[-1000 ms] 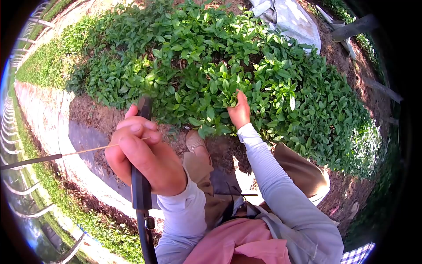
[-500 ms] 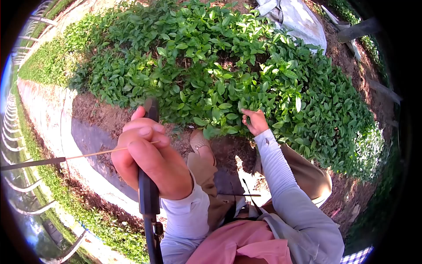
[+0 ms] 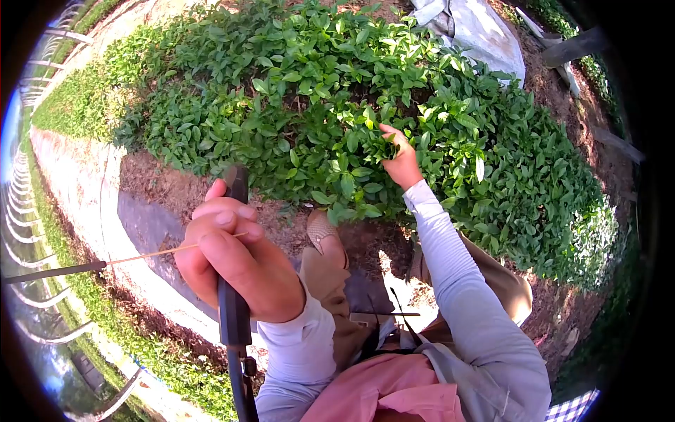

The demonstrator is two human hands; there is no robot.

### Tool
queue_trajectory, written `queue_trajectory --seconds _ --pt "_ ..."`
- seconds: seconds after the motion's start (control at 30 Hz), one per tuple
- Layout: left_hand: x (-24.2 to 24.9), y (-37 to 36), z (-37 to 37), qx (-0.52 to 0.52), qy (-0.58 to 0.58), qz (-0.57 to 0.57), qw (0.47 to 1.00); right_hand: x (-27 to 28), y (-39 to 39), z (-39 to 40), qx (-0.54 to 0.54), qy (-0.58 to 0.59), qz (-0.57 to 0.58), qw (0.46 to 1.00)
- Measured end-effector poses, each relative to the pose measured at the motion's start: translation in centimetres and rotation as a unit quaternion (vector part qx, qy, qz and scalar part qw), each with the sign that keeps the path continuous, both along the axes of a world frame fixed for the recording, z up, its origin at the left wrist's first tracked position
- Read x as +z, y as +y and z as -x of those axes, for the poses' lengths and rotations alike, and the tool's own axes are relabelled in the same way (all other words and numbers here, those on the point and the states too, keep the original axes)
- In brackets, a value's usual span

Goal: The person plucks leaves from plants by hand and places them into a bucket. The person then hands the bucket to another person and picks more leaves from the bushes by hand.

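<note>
My left hand (image 3: pixel 228 257) is closed around a black faceted handle (image 3: pixel 234 313), which stands nearly upright in front of me. A thin tan stick (image 3: pixel 151 254) with a dark sleeve (image 3: pixel 53 272) at its outer end passes between the same fingers. My right hand (image 3: pixel 402 163) reaches into a dense bed of green leafy plants (image 3: pixel 309 133). Its thumb and forefinger are apart, with leaves in the gap between them. Leaves partly cover the other fingers, and no grip on a leaf can be made out.
My sandalled foot (image 3: pixel 323 232) rests on brown soil at the bed's near edge. A dark sheet (image 3: pixel 148 225) lies on the ground to the left. A crumpled whitish sheet (image 3: pixel 485 39) is beyond the plants at upper right. White hoops (image 3: pixel 53 299) line the far left.
My right hand has moved forward, deeper over the leaves, and its forefinger and thumb have spread. The left hand keeps its hold on the handle and stick, almost in the same place.
</note>
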State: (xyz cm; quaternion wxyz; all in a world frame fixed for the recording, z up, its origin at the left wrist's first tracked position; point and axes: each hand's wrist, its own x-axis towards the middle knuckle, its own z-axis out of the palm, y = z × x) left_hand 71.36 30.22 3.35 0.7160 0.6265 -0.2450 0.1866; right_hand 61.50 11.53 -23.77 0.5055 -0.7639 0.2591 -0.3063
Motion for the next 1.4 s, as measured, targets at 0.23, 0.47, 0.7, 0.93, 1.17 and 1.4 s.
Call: queue_trajectory --seconds 0.23,0.47,0.7,0.93,1.17,1.4 --pt "0.0 0.4 -0.1 -0.044 -0.007 -0.012 0.999 -0.6 -2.8 -7.7 0.201 0.200 0.099 0.954" --pt "0.2 -0.2 0.2 -0.012 -0.009 -0.025 1.000 5.6 5.6 -1.8 0.169 0.076 -0.532 0.826" --pt "0.3 -0.1 0.8 -0.012 -0.008 -0.014 1.000 3.9 2.1 5.2 -0.001 -0.048 -0.621 0.782" --pt "0.2 -0.5 0.6 -0.035 -0.012 -0.018 0.999 -1.9 -6.4 2.9 -0.040 -0.044 -0.311 0.949" --pt "0.1 -1.0 0.6 -0.026 -0.010 -0.032 0.999 -4.5 -6.8 -2.6 0.044 0.156 -0.022 0.987" --pt "0.0 -0.8 0.9 -0.017 0.005 -0.033 0.999 3.2 -5.9 1.0 -0.051 -0.066 -0.603 0.794"
